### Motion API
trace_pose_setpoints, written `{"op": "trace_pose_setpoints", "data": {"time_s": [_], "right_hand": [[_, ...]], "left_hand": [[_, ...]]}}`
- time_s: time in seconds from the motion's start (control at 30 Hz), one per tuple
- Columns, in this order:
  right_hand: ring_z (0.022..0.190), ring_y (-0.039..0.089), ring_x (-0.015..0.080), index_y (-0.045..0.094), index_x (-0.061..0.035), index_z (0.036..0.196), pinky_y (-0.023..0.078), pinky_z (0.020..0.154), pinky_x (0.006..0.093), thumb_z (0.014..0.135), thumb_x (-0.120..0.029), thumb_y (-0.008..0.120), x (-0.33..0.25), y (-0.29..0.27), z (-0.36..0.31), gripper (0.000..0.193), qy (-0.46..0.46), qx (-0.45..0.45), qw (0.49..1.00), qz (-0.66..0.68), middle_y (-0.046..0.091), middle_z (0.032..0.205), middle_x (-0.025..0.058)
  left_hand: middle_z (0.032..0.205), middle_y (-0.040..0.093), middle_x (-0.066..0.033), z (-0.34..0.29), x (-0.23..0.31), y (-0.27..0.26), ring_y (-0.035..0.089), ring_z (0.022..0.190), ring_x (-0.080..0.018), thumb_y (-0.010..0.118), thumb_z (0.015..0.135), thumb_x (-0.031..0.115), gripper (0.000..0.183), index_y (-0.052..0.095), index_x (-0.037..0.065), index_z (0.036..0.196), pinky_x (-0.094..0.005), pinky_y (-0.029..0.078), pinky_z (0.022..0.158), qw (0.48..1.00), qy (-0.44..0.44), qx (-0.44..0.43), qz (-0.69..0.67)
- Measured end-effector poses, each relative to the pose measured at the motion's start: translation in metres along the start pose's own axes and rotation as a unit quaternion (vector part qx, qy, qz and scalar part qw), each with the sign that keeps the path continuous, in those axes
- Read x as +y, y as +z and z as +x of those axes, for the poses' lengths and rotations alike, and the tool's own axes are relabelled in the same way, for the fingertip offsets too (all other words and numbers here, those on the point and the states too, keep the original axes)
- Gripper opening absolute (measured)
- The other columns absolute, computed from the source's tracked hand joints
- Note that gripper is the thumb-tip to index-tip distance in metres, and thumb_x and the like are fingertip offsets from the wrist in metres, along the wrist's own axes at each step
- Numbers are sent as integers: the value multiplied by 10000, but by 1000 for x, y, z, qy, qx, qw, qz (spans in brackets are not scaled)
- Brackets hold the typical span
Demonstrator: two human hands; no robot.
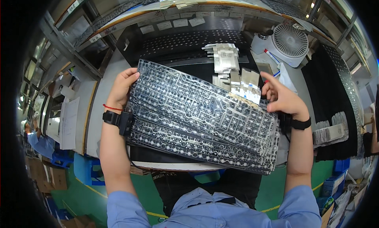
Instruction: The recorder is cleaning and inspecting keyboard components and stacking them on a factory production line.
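Several clear keyboard membrane sheets point(189, 97) with printed circuit lines and rows of round dots lie stacked in front of me. The topmost is tilted across the others, its left end higher than its right. My left hand point(125, 84) pinches that sheet's upper left corner between thumb and fingers. Over the right end hovers my right hand point(282, 95), its index finger stretched out and thumb apart, beside the sheet's upper right corner; whether the thumb touches it I cannot tell. Just beyond the sheets lie flat silvery strips point(227, 62) in overlapping bundles, some with blue marks.
A white fan point(290, 40) stands at the back right, with a bottle point(261, 42) and a red marker point(271, 55) near it. Stacked pale pieces point(331, 132) rest on black material at the right. A shelf point(189, 6) spans the back. At far left a person point(41, 143) is working.
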State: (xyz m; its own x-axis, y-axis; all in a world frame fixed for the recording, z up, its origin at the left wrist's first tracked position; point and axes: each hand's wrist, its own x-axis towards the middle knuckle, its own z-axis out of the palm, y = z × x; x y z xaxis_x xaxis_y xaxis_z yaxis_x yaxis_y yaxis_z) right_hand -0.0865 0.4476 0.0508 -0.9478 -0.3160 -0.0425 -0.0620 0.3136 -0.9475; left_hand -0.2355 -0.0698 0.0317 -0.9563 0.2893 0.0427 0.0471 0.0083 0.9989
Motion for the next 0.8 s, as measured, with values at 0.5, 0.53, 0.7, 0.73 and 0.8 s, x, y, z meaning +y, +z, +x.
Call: {"op": "trace_pose_setpoints", "data": {"time_s": [0.5,0.53,0.7,0.73,0.8], "right_hand": [[783,563,45,655,20,1088,455,717,205,920,-41,618,2,5,11,183,-7,158,987,-11,645,889,-13],[784,562,44,659,21,1066,452,719,203,928,-40,606,5,4,12,160,-14,176,984,-5,648,895,-12],[783,526,32,612,-2,984,420,713,192,973,-76,556,16,-1,17,93,-56,222,973,8,593,862,-41],[779,520,30,604,-6,985,416,710,190,979,-84,549,17,-1,19,96,-64,230,971,6,584,857,-44],[776,513,27,595,-10,992,412,707,189,988,-97,539,19,-2,19,104,-73,243,967,15,573,850,-48]], "left_hand": [[886,690,-37,3,-4,-5,628,709,-87,556,984,163,182,646,11,1028,-230,521,687,995,-27,32,-86],[881,690,-39,3,-3,-3,626,698,-88,552,987,173,195,648,9,1029,-232,522,682,995,-31,34,-85],[915,694,-32,0,-1,1,635,765,-83,550,990,178,209,651,10,1062,-224,515,711,996,-38,31,-68],[927,695,-30,0,-5,-4,639,785,-83,550,990,175,209,649,11,1074,-223,515,720,997,-24,29,-63],[964,694,-22,-1,2,10,642,822,-81,553,985,139,185,639,22,1100,-222,513,743,997,-3,35,-66]]}}
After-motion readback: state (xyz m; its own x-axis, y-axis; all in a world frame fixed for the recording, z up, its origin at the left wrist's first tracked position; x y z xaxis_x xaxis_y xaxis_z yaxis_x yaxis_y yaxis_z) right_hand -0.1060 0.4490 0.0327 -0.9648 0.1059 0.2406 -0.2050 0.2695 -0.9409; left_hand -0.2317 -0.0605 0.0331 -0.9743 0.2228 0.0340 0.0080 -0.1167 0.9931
